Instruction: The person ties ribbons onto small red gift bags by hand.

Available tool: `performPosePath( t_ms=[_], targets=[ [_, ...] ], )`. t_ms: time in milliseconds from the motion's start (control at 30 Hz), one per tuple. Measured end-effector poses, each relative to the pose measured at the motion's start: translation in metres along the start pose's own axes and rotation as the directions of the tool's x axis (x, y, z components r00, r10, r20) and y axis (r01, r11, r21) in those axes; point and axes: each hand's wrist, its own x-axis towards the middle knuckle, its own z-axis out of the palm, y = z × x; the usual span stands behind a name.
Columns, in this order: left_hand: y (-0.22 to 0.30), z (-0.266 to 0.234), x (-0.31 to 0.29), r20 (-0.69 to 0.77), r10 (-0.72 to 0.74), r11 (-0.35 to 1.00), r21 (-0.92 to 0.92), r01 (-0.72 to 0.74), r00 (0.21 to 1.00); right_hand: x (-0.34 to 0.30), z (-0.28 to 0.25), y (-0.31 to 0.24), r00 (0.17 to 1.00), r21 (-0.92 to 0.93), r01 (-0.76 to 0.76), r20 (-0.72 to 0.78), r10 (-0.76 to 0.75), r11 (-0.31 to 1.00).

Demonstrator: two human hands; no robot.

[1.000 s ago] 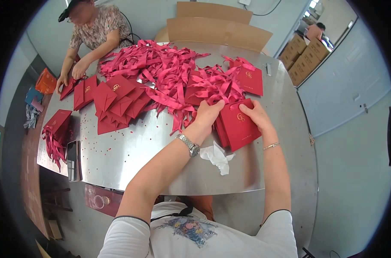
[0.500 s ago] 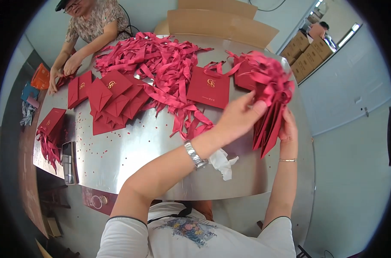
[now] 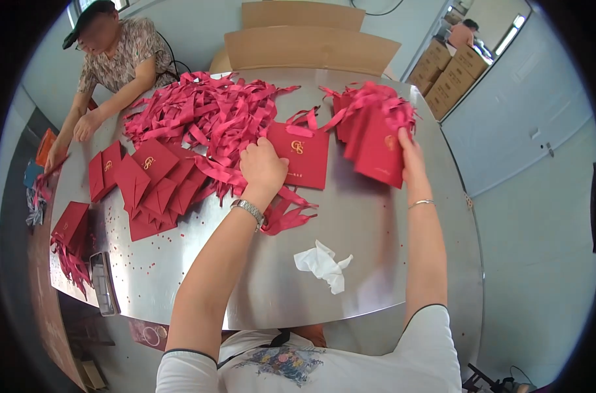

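Observation:
My left hand (image 3: pixel 264 167) is at the left edge of a flat red gift bag (image 3: pixel 308 160) with gold print and a ribbon handle. Its fingers are bent beside the ribbons, and its thumb lies over the bag's edge. At the right, my right hand (image 3: pixel 412 159) grips the right edge of a fanned stack of red gift bags (image 3: pixel 378 150). Their pink-red ribbon handles (image 3: pixel 376 101) bunch along the far end of the stack. A large tangled heap of ribbons (image 3: pixel 206 108) lies just beyond my left hand.
Left of the ribbons are piled red envelope-like bags (image 3: pixel 160 190), and more bags (image 3: pixel 71 223) lie near the left edge by a phone (image 3: pixel 103 283). A crumpled white tissue (image 3: pixel 324 265) rests on the metal table (image 3: pixel 350 301). A co-worker (image 3: pixel 118 72) sits far left; cardboard (image 3: pixel 311 49) stands behind.
The stack that both hands held up is lowered onto the table at the right. My left hand has left it and moved left to the single bag. The co-worker's arm reaches further left.

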Motion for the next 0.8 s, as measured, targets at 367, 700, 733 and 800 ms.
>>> performPosePath(
  t_ms=[367,700,733,800],
  targets=[
    [-0.015,-0.036,0.013,0.001,-0.068,0.542,-0.839,0.038,0.998,-0.001,0.030,0.009,0.978,-0.698,-0.001,-0.150,-0.145,0.716],
    [0.074,-0.043,-0.040,0.060,0.299,0.110,-0.994,0.028,0.953,-0.111,0.003,-0.051,0.959,0.413,0.239,0.042,-0.280,0.879],
    [0.075,-0.019,-0.038,0.139,0.324,0.424,-0.906,-0.012,0.936,-0.123,-0.002,-0.039,0.959,0.409,0.245,0.033,-0.283,0.879],
    [0.084,0.026,-0.054,0.078,0.436,0.869,-0.297,-0.397,0.897,-0.137,-0.010,0.000,0.932,-0.376,0.328,-0.020,-0.362,0.866]
  ],
)
